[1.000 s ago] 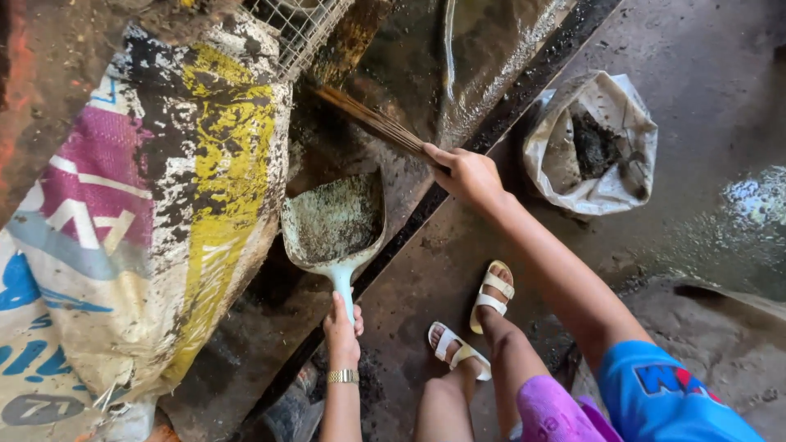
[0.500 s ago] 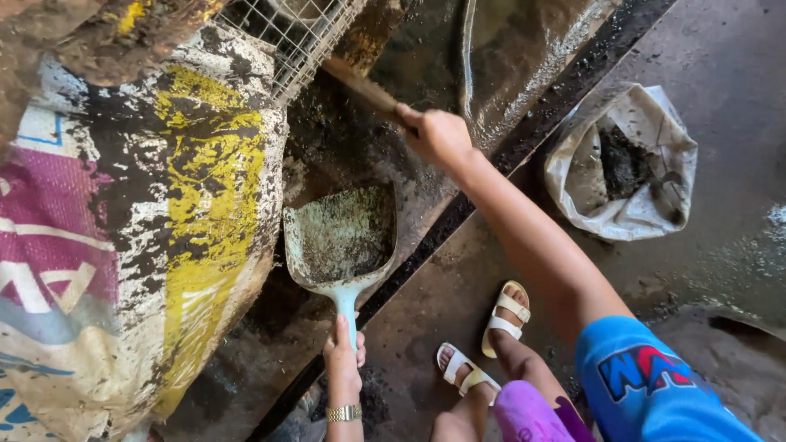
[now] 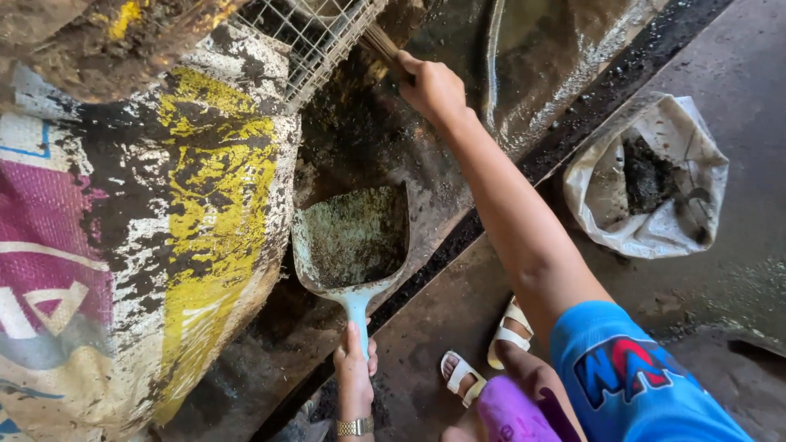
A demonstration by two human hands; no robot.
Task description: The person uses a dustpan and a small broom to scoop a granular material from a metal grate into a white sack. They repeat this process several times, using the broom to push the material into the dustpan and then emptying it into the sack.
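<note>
My left hand [image 3: 354,361] grips the pale blue handle of a dirty dustpan [image 3: 352,240], whose scoop holds dark, crumbly dirt and rests on the mucky floor. My right hand [image 3: 432,86] reaches far forward, closed around the bundled stalks of a stick broom [image 3: 378,41]. The broom's head pokes under a wire mesh cage [image 3: 315,37] and is mostly hidden. A gold watch sits on my left wrist.
A large soiled woven sack [image 3: 147,237] with yellow and pink print fills the left side. An open white bag [image 3: 647,184] holding dark waste stands at the right. A dark floor gutter [image 3: 458,237] runs diagonally. My feet in white sandals [image 3: 483,360] are below.
My right hand has moved the broom up and forward, from beside the dustpan to under the wire cage. The dustpan has stayed in place in my left hand.
</note>
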